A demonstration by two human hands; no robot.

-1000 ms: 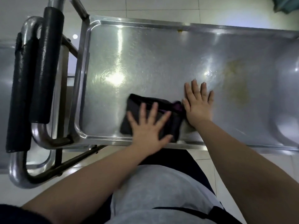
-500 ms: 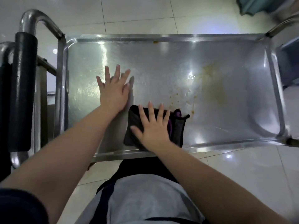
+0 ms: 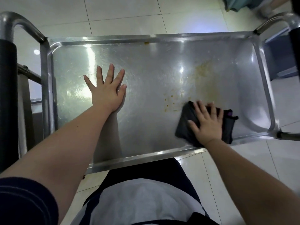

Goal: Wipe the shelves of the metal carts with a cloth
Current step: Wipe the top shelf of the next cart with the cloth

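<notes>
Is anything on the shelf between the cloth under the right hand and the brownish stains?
Nothing visible. The right hand presses the cloth flat on the shelf. The brown specks and the smear beyond them lie on bare metal right by it. The left hand rests flat, far to the left.

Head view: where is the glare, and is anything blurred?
In the head view, bright glare spots sit on the metal shelf around the left hand; the right hand and black cloth look slightly motion-blurred; the wide lens bows the shelf's edges.
</notes>
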